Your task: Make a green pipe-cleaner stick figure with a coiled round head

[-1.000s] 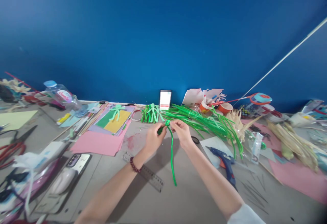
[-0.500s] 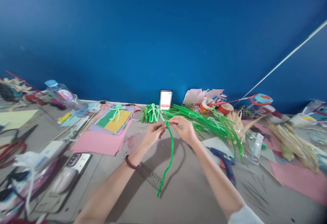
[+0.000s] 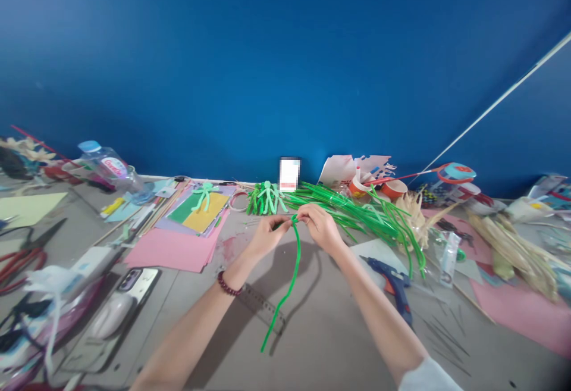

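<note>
My left hand (image 3: 266, 235) and my right hand (image 3: 319, 226) meet above the grey table (image 3: 321, 331), both pinching the top of a green pipe cleaner (image 3: 289, 284). Its upper end is bent into a small loop between my fingertips. The long tail hangs down and curves to the lower left, over a clear ruler (image 3: 261, 305). A dark bead bracelet (image 3: 226, 284) is on my left wrist. Just behind my hands stand finished green pipe-cleaner figures (image 3: 266, 197) and a pile of loose green pipe cleaners (image 3: 366, 215).
A blue glue gun (image 3: 391, 284) lies right of my right arm. Pink paper (image 3: 172, 249) and coloured sheets with a green figure (image 3: 203, 200) lie at left. Scissors (image 3: 24, 251), a phone (image 3: 134, 281) and a water bottle (image 3: 107, 168) are further left. Dried husks (image 3: 513, 251) lie right.
My hands have stayed pinched on the pipe cleaner's top and shifted slightly away from me. Its hanging tail has swung from straight down toward the lower left.
</note>
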